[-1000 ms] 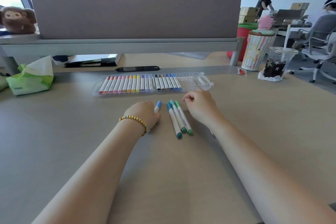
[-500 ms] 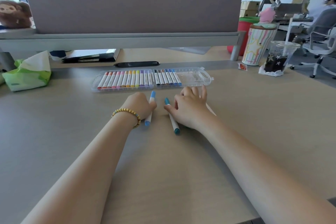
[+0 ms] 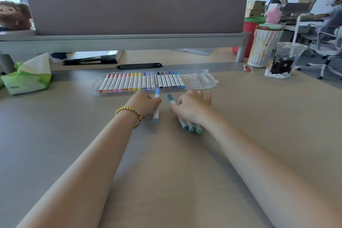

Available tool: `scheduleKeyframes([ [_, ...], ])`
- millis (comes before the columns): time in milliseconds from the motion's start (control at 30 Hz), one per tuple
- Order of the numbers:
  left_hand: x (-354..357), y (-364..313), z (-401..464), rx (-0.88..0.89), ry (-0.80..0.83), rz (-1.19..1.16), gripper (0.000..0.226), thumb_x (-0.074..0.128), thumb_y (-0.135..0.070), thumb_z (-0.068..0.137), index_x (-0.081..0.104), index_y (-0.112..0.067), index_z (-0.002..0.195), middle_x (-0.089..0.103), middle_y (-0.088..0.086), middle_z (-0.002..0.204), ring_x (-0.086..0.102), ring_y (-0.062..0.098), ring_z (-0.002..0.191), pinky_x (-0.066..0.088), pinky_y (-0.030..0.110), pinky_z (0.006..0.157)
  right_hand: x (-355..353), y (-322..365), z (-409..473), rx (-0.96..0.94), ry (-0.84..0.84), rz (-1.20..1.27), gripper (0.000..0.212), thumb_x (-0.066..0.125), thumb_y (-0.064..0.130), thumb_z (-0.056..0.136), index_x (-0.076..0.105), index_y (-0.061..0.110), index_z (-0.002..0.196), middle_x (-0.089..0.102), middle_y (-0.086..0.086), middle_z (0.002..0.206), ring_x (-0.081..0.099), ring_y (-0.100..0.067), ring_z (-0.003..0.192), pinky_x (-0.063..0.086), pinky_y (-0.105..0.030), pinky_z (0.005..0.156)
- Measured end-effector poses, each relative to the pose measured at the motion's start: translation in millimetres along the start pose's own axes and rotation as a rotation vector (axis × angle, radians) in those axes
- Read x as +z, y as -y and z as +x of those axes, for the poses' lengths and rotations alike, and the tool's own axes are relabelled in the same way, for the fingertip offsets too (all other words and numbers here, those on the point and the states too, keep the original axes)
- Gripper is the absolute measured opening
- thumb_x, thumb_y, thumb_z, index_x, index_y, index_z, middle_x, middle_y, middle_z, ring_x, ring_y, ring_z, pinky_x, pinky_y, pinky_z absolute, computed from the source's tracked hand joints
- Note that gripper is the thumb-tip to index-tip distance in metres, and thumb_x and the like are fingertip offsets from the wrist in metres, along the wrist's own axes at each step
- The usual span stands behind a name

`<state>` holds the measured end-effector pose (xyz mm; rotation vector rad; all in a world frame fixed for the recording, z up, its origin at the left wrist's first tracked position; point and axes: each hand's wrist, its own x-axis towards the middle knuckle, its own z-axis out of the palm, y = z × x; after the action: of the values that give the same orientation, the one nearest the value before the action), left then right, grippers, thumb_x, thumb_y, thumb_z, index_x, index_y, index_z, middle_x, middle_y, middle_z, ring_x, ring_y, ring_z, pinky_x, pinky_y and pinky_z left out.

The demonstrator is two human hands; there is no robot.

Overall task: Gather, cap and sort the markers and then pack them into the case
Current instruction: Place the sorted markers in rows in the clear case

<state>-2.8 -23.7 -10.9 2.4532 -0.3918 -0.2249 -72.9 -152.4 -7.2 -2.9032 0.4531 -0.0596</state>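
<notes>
Left hand (image 3: 146,103) grips a light-blue marker (image 3: 156,109); right hand (image 3: 190,106) pinches three teal-green markers (image 3: 190,126) on the bench (image 3: 259,116). All lie with long axes pointing away, toward the case (image 3: 196,79) just beyond; its empty slots sit nearer the right hand.

Bright window daylight, soft shadows, blurred forearms, wide-angle edge distortion.

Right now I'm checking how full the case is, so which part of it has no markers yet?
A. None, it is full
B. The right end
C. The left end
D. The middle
B: in the clear case the markers fill the left and middle, running from red to blue, while the stretch at the right end shows only bare plastic.
</notes>
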Motion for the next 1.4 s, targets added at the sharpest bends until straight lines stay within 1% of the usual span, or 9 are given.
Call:
scheduleKeyframes([
  [233, -5.6, -29.2, 45.6, 0.041, -0.110, -0.128, 0.036, 0.048, -0.032, 0.093, 0.046, -0.013, 0.062, 0.038, 0.001, 0.059, 0.035, 0.013, 0.053, 0.033, 0.023, 0.053, -28.7, -52.1, 43.9, 0.139, -0.198, 0.285, 0.045, 0.042, 0.039, 0.092, 0.037, 0.022, 0.051, 0.054, -0.013, 0.121, 0.039, -0.034, 0.122, 0.027, -0.047, 0.108],
  [367, -1.5, -46.8, 69.2, 0.087, -0.175, -0.027, 0.044, 0.045, -0.033, 0.093, 0.039, -0.016, 0.053, 0.038, 0.001, 0.053, 0.038, 0.017, 0.054, 0.035, 0.027, 0.059, -34.7, -72.6, 68.2, 0.216, -0.196, 0.335, 0.041, 0.041, 0.040, 0.094, 0.044, 0.024, 0.057, 0.052, -0.013, 0.123, 0.037, -0.033, 0.122, 0.030, -0.044, 0.106],
  [467, 8.9, -59.8, 91.5, 0.099, -0.170, 0.037, 0.044, 0.041, -0.037, 0.092, 0.039, -0.019, 0.052, 0.043, 0.002, 0.057, 0.051, 0.029, 0.088, 0.035, 0.031, 0.075, -34.2, -79.0, 92.9, 0.232, -0.178, 0.332, 0.034, 0.039, 0.043, 0.094, 0.064, 0.023, 0.082, 0.052, -0.011, 0.124, 0.038, -0.033, 0.122, 0.030, -0.042, 0.105],
  [600, 27.0, -78.0, 121.6, 0.102, -0.172, 0.110, 0.043, 0.040, -0.042, 0.090, 0.045, -0.020, 0.054, 0.061, 0.013, 0.097, 0.042, 0.030, 0.113, 0.038, 0.035, 0.092, -30.4, -78.9, 125.6, 0.252, -0.199, 0.352, 0.035, 0.037, 0.045, 0.094, 0.063, 0.022, 0.087, 0.055, -0.011, 0.123, 0.039, -0.034, 0.123, 0.029, -0.043, 0.107],
  [700, 38.6, -86.2, 138.7, 0.093, -0.165, 0.177, 0.042, 0.039, -0.043, 0.091, 0.057, -0.014, 0.066, 0.061, 0.015, 0.106, 0.040, 0.030, 0.113, 0.040, 0.038, 0.094, -25.5, -78.5, 141.1, 0.249, -0.220, 0.387, 0.039, 0.036, 0.045, 0.095, 0.066, 0.020, 0.101, 0.055, -0.009, 0.121, 0.038, -0.031, 0.123, 0.028, -0.044, 0.108],
  [867, 54.0, -83.6, 155.4, 0.076, -0.156, 0.249, 0.044, 0.038, -0.038, 0.090, 0.067, -0.005, 0.091, 0.058, 0.015, 0.111, 0.037, 0.029, 0.114, 0.037, 0.040, 0.097, -16.6, -84.2, 147.8, 0.282, -0.328, 0.450, 0.044, 0.037, 0.038, 0.094, 0.047, 0.018, 0.057, 0.054, -0.005, 0.094, 0.044, -0.030, 0.110, 0.031, -0.047, 0.106],
  [1167, 64.2, -73.6, 162.8, 0.131, -0.168, 0.316, 0.038, 0.041, -0.039, 0.091, 0.063, -0.010, 0.101, 0.051, 0.012, 0.120, 0.037, 0.031, 0.117, 0.036, 0.041, 0.100, -15.8, -93.0, 154.8, 0.286, -0.383, 0.439, 0.044, 0.036, 0.037, 0.094, 0.041, 0.022, 0.053, 0.053, -0.005, 0.087, 0.046, -0.029, 0.104, 0.033, -0.046, 0.103],
  [1300, 60.9, -70.7, 162.2, 0.200, -0.163, 0.250, 0.047, 0.042, -0.045, 0.093, 0.046, -0.014, 0.128, 0.044, 0.011, 0.135, 0.032, 0.030, 0.129, 0.031, 0.040, 0.104, -15.0, -88.6, 155.2, 0.247, -0.384, 0.419, 0.044, 0.035, 0.039, 0.095, 0.040, 0.023, 0.054, 0.054, -0.005, 0.088, 0.046, -0.028, 0.105, 0.033, -0.047, 0.103],
  [1400, 55.0, -66.4, 160.3, 0.276, 0.011, 0.318, 0.065, 0.038, -0.053, 0.093, 0.020, -0.024, 0.148, 0.009, 0.005, 0.157, 0.002, 0.026, 0.144, 0.010, 0.043, 0.116, -14.4, -85.2, 154.9, 0.234, -0.370, 0.394, 0.043, 0.034, 0.040, 0.096, 0.042, 0.023, 0.057, 0.056, -0.006, 0.094, 0.046, -0.029, 0.108, 0.031, -0.048, 0.105],
])
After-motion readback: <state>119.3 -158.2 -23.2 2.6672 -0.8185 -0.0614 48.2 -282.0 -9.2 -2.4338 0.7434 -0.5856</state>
